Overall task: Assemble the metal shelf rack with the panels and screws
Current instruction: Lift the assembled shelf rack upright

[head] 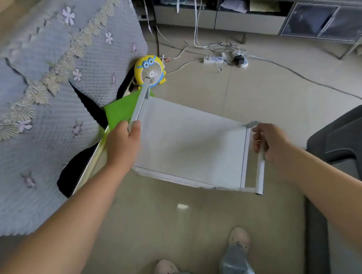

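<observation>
Glossy tiles (260, 88), flat white rack (187, 140), left hand (121, 143), right hand (270, 142), fingers (258, 138) gripping square legs (140, 103)

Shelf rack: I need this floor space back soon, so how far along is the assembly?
Done: the white panel looks joined between two side frames. In hand: the left hand grips the left frame, the right hand grips the right frame. Left: no screws, tools or further panels show, so whether the joints are tightened cannot be told.
</observation>
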{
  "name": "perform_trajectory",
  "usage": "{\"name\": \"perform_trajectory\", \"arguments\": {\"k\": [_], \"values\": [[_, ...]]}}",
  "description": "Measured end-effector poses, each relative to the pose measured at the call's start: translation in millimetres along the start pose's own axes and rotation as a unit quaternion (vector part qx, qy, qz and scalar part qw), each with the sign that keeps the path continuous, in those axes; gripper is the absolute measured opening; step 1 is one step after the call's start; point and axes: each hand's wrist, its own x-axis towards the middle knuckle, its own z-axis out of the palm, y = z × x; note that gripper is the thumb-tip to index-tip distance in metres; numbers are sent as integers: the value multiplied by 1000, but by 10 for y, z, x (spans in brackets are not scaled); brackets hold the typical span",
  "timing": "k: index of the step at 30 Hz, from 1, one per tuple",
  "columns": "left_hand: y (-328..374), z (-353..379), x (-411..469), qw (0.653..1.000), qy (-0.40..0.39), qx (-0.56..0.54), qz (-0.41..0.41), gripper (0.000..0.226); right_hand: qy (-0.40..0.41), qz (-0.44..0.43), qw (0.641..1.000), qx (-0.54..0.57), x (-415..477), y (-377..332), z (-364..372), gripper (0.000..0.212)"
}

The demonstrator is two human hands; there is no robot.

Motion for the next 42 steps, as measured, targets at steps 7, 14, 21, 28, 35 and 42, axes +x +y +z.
{"name": "perform_trajectory", "arguments": {"k": [7,14,21,28,35,42], "values": [[-358,-32,-222,980,-105,16,-167,35,-24,38,997,-59,-124,215,106,14],[-325,184,-302,942,-201,218,-160,27,50,39,988,-138,-163,240,-139,20],[103,646,-96,933,-278,182,-140,24,83,59,977,-186,73,59,-706,19],[779,1121,242,941,-285,108,-147,34,98,55,971,-212,673,-426,-1022,32],[1671,1511,964,949,-274,83,-130,45,96,15,986,-135,1150,-1328,-1142,23],[2489,2104,2071,945,-298,6,-132,35,120,-14,991,-55,1642,-2314,-1272,35]]}}
